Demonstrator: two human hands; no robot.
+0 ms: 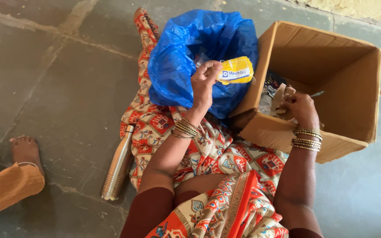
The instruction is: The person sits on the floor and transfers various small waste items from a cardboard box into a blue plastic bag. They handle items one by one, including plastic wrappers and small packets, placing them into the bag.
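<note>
Over the blue bag (pixel 177 61), my left hand (pixel 204 81) pinches a yellow packet (pixel 237 70). At three o'clock, my right hand (pixel 300 108) grips scraps inside the cardboard box (pixel 345 75).

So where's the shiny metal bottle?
The metal bottle lies on the stone floor on the person's left side, right beside the patterned cloth over their legs, below the blue bag.

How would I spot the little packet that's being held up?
Find the big blue plastic bag beside the open cardboard box. Over the bag's mouth, the left hand pinches a small yellow packet. It is the only yellow thing there, with a blue and white label.
</note>
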